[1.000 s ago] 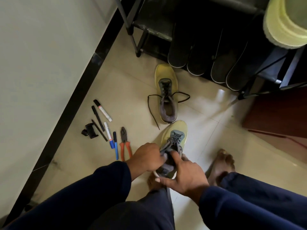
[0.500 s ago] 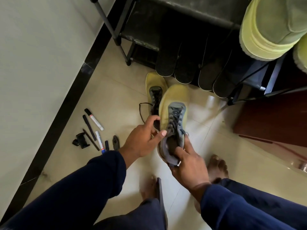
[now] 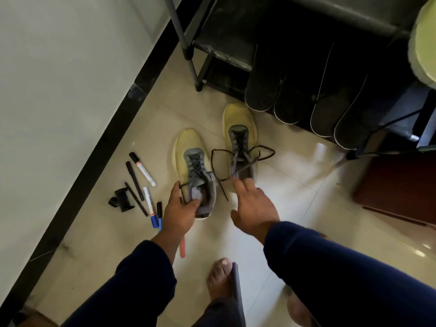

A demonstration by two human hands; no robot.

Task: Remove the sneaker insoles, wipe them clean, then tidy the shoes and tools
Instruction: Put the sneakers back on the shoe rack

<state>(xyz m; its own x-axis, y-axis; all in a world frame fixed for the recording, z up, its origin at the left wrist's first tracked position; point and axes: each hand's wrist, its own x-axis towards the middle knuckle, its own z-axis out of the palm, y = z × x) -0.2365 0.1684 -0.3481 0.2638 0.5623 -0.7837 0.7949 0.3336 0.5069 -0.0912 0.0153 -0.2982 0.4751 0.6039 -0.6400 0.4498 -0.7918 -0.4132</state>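
Two yellow sneakers with grey tongues stand side by side on the tiled floor. My left hand (image 3: 180, 208) grips the heel collar of the left sneaker (image 3: 192, 166), thumb inside the opening. My right hand (image 3: 253, 206) is stretched out with straight fingers, its fingertips at the heel of the right sneaker (image 3: 239, 135), whose dark laces lie loose. Several dark insoles (image 3: 287, 95) lean against the black shoe rack (image 3: 224, 50) behind the shoes.
Markers (image 3: 142, 169), pens, a black clip (image 3: 121, 200) and red-handled pliers (image 3: 182, 247) lie by the wall's black skirting at left. A brown cabinet (image 3: 401, 185) stands at right. My bare feet are at the bottom. A yellow-green object (image 3: 423, 43) sits top right.
The sneaker I held in both hands has come down on the floor left of the other one. My right hand let go and moved to the right sneaker.
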